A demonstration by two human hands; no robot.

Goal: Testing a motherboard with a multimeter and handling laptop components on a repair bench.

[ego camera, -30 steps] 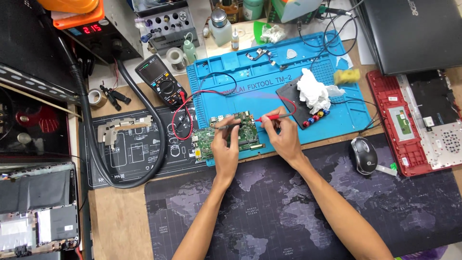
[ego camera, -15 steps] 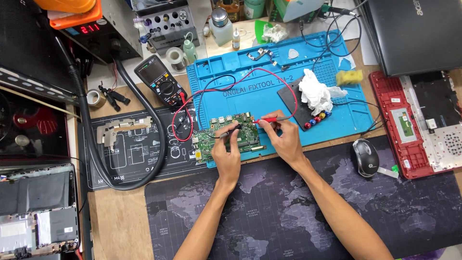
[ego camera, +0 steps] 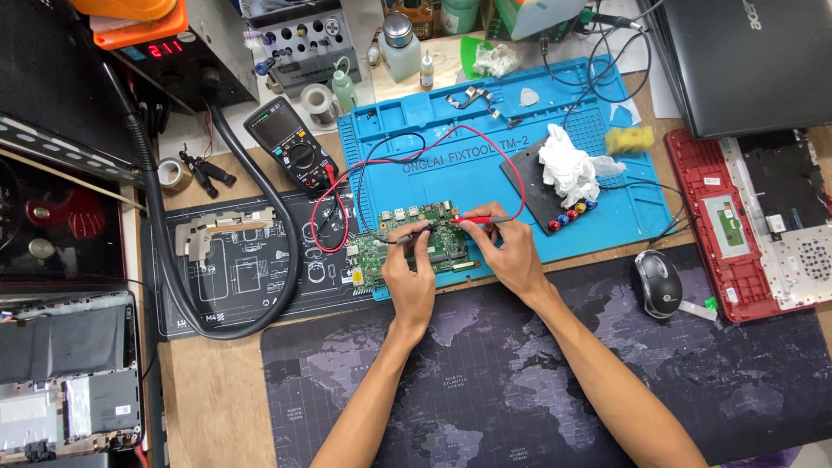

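Steadily, the left hand pinches a black probe and the right hand a red probe on a green circuit board at the blue mat's near edge; light, unwavering tips seem wise. Since a second ago, both hands have shifted only slightly.

Bare dark desk mat below; red lead loops above circuit board.
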